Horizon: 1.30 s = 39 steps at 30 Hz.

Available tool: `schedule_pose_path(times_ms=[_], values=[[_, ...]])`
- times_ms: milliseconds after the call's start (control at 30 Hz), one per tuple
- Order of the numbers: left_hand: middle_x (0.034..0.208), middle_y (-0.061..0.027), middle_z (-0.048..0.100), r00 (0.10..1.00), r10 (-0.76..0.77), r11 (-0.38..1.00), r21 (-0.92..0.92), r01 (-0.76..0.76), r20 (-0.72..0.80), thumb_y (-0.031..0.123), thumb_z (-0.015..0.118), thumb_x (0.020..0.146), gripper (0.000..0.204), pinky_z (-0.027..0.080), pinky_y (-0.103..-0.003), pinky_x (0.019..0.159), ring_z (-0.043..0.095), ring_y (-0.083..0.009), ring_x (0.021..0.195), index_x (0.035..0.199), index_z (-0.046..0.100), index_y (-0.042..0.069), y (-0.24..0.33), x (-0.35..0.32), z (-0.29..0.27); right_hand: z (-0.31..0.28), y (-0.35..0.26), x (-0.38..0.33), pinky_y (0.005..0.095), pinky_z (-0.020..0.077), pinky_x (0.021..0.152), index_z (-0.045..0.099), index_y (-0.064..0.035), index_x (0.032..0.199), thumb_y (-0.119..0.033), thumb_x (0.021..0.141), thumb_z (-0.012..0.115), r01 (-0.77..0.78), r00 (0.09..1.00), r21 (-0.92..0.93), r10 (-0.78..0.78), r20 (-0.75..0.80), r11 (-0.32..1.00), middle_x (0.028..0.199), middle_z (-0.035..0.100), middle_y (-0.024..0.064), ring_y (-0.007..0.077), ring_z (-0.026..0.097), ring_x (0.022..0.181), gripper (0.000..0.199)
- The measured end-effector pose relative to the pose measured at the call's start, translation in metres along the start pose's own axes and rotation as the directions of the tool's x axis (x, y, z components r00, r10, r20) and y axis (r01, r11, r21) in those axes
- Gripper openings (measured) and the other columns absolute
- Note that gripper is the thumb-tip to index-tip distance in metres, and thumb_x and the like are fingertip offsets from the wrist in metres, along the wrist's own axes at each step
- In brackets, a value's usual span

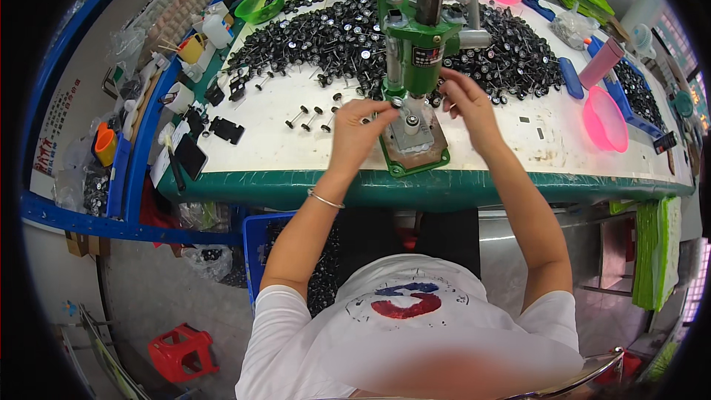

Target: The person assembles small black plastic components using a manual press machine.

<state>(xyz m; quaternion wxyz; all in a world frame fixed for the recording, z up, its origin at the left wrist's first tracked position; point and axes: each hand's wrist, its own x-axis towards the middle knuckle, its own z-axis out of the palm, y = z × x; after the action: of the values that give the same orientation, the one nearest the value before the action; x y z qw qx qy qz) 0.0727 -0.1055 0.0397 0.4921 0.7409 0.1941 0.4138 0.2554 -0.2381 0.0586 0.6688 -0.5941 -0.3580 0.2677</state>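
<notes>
My left hand [357, 133] is closed, its thumb and fingertips pinching a small silver-and-dark wheel [397, 103] at the left of the green hand press [422, 59]. On the press's metal base plate [415, 139], under the ram, stands another small wheel [412, 121]. To the right of the press column, my right hand [468, 102] is half curled with its fingers apart, beside the edge of the heap; I see nothing held in it. A few wheel-and-axle pairs [315, 117] lie on the white tabletop to the left of my left hand.
A big heap of black wheels on axles [326, 41] spreads behind and beside the press. Pink basins [605, 120] and a blue bin [633, 104] stand at the right, a green basin [259, 6] at the far left. Blue shelving [141, 126] borders the table's left side.
</notes>
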Motion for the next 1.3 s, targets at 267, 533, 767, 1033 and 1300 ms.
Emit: schedule_pose_path(times_ms=[267,533,767,1033,1300], values=[[0.087,-0.0027,0.064,0.994,-0.091,0.961,-0.257,0.102,0.057,0.009,0.075,0.075,0.015,0.043,-0.027,0.081,0.057,-0.0149,0.086,0.087,0.071,0.001,0.002,-0.003,0.034,-0.031,-0.065,0.045,0.0185,0.0404,0.056,0.064,-0.0056,0.117,-0.027,0.097,0.056,0.115,0.987,0.075,-0.105,-0.120,0.991,0.089,0.063,-0.0014,0.0034,0.054,0.067,0.030],[0.087,-0.0015,0.063,0.991,-0.121,0.916,-0.377,0.136,0.063,0.002,0.071,0.079,0.009,0.044,-0.024,0.079,0.057,-0.0104,0.085,0.088,0.071,-0.001,0.008,-0.003,0.036,0.016,-0.167,0.100,0.0214,0.0362,0.049,0.063,-0.0100,0.080,-0.032,0.091,0.063,0.241,0.969,0.267,-0.217,-0.115,0.933,0.069,0.055,-0.0025,0.0072,0.048,0.055,0.025],[0.089,-0.0009,0.063,0.982,-0.135,0.917,-0.358,0.174,0.131,0.001,0.070,0.080,0.009,0.041,-0.025,0.083,0.056,-0.0097,0.086,0.088,0.072,0.001,0.013,-0.001,0.032,0.037,-0.191,0.111,0.0223,0.0275,0.040,0.060,-0.0117,0.078,-0.031,0.090,0.064,0.170,0.981,0.344,-0.192,0.033,0.923,0.063,0.049,-0.0041,0.0059,0.040,0.047,0.023],[0.086,-0.0005,0.064,0.987,-0.120,0.931,-0.333,0.149,0.107,0.003,0.072,0.077,0.010,0.045,-0.023,0.074,0.058,-0.0096,0.081,0.086,0.072,0.001,0.003,-0.002,0.034,0.034,-0.188,0.059,0.0213,0.0186,0.036,0.041,-0.0145,0.065,-0.023,0.092,0.059,0.569,0.822,0.288,-0.523,-0.225,0.770,0.052,0.032,-0.0071,0.0036,0.026,0.038,0.033],[0.087,-0.0008,0.064,0.991,-0.112,0.949,-0.286,0.129,0.076,0.004,0.073,0.077,0.010,0.045,-0.022,0.069,0.058,-0.0085,0.078,0.086,0.072,0.000,-0.003,-0.005,0.033,0.038,-0.162,0.036,0.0273,0.0128,0.040,0.028,-0.0122,0.061,-0.016,0.086,0.052,0.773,0.635,0.289,-0.688,-0.352,0.565,0.051,0.020,-0.0031,0.0069,0.014,0.042,0.035]])
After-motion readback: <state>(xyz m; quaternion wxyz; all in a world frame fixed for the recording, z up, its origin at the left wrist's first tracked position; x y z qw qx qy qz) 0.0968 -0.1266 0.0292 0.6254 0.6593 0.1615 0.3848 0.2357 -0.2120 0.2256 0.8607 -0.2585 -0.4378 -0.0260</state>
